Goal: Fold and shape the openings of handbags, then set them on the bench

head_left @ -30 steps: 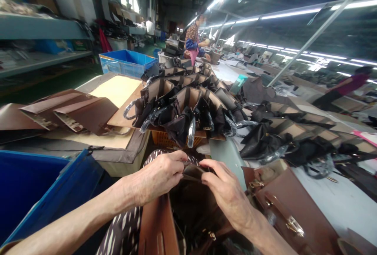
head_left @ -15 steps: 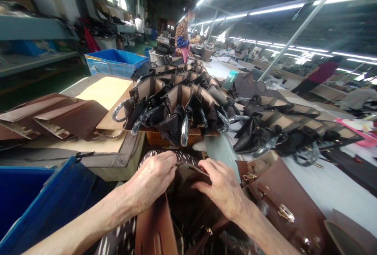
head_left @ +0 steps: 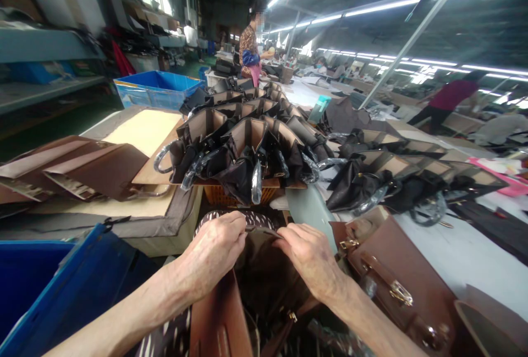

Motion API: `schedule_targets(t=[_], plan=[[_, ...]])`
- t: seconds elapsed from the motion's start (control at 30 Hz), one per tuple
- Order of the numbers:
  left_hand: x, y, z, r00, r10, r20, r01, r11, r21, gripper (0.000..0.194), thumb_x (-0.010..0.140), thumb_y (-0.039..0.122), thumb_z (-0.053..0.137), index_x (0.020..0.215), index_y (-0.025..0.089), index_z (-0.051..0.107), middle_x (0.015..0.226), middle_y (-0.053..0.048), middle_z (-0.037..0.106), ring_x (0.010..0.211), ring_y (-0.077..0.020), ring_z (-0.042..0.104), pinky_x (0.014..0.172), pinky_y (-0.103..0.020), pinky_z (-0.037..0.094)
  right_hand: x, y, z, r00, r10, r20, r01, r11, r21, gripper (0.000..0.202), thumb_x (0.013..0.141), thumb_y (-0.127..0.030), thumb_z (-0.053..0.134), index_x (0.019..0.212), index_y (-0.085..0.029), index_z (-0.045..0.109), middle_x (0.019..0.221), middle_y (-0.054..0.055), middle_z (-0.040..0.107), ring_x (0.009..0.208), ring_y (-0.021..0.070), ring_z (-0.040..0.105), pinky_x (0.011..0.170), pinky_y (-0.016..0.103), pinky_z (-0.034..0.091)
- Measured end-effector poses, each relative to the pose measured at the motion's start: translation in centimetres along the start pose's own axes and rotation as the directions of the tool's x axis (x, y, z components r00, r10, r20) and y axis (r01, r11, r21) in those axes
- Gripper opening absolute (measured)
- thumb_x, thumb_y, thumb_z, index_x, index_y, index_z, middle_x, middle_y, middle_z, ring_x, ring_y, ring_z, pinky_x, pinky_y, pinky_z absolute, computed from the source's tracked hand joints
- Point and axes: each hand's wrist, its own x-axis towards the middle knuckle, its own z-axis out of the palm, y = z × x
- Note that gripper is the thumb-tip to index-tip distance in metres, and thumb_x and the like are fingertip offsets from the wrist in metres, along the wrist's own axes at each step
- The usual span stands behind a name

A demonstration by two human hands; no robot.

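Observation:
On my lap lies a handbag in the making, with a dark brown lining (head_left: 264, 269) and a brown leather panel (head_left: 220, 318) on its left side. My left hand (head_left: 225, 239) is closed around the upper edge of the lining. Opposite it, my right hand (head_left: 307, 258) pinches the same edge between thumb and fingers. A short stretch of edge spans the gap between both hands. Small gold-coloured hardware (head_left: 292, 316) shows lower on the bag. Below my right forearm, plastic-wrapped parts are partly hidden. A brown leather bag (head_left: 404, 269) with a gold clasp lies to the right.
Several black handbags (head_left: 247, 137) with plastic-wrapped handles stand ahead, and more (head_left: 379, 170) sit at right. Brown leather pieces (head_left: 94, 167) lie at left. A blue bin (head_left: 61, 285) is close on the left, another blue crate (head_left: 159, 90) farther back. A person (head_left: 249, 49) stands beyond the bags.
My right hand's fingers have closed down onto the lining edge and shifted slightly left. My left hand keeps its hold. The whole view has shifted a little.

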Motion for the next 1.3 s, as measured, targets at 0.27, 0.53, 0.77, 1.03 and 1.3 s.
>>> schedule_targets(t=[0.27, 0.53, 0.77, 1.03, 1.3], plan=[[0.2, -0.2, 0.1, 1.0, -0.007, 0.018, 0.007, 1.0, 0.009, 0.02, 0.084, 0.014, 0.033, 0.068, 0.017, 0.044, 0.075, -0.002, 0.051, 0.067, -0.0122, 0.05, 0.064, -0.023, 0.039, 0.2, 0.3, 0.1, 1.0, 0.008, 0.011, -0.009, 0.998, 0.056, 0.016, 0.085, -0.018, 0.05, 0.071, -0.019, 0.057, 0.065, 0.0, 0.058, 0.062, 0.0137, 0.053, 0.059, 0.025, 0.034], [0.3, -0.2, 0.6, 1.0, -0.023, 0.013, 0.022, 0.998, 0.053, 0.019, 0.083, 0.011, 0.034, 0.068, 0.016, 0.045, 0.072, -0.001, 0.051, 0.066, -0.0121, 0.051, 0.063, -0.023, 0.038, 0.6, 0.1, -0.3, 0.998, 0.056, 0.042, -0.059, 0.994, 0.094, 0.022, 0.086, -0.019, 0.046, 0.066, -0.019, 0.053, 0.063, -0.001, 0.057, 0.059, 0.0117, 0.052, 0.056, 0.024, 0.033], [0.5, 0.2, 0.5, 0.999, -0.032, 0.029, 0.03, 0.998, 0.06, 0.019, 0.079, 0.007, 0.036, 0.065, 0.016, 0.045, 0.071, -0.002, 0.053, 0.064, -0.0122, 0.052, 0.06, -0.023, 0.037, 0.9, -0.4, -0.2, 0.992, 0.104, 0.065, -0.103, 0.995, -0.011, 0.019, 0.085, -0.02, 0.047, 0.066, -0.019, 0.052, 0.064, -0.001, 0.058, 0.059, 0.0126, 0.052, 0.055, 0.025, 0.032], [0.5, 0.4, 0.7, 0.997, -0.067, -0.027, 0.069, 0.995, 0.07, 0.021, 0.08, 0.009, 0.035, 0.063, 0.016, 0.045, 0.069, -0.002, 0.052, 0.062, -0.0119, 0.05, 0.059, -0.023, 0.037, 2.2, -1.1, -0.6, 0.998, 0.042, 0.055, -0.036, 0.994, -0.103, 0.006, 0.08, -0.02, 0.056, 0.074, -0.02, 0.055, 0.068, 0.001, 0.061, 0.066, 0.0166, 0.057, 0.058, 0.028, 0.035], [0.5, 0.4, 1.0, 0.995, -0.082, -0.05, 0.086, 0.993, 0.085, 0.021, 0.081, 0.012, 0.035, 0.064, 0.017, 0.045, 0.07, -0.002, 0.052, 0.063, -0.0125, 0.05, 0.059, -0.023, 0.038, 2.6, -0.9, -0.1, 0.997, 0.037, 0.063, -0.04, 0.999, 0.036, 0.014, 0.084, -0.018, 0.05, 0.073, -0.02, 0.059, 0.068, -0.001, 0.06, 0.064, 0.0138, 0.055, 0.058, 0.025, 0.035]])
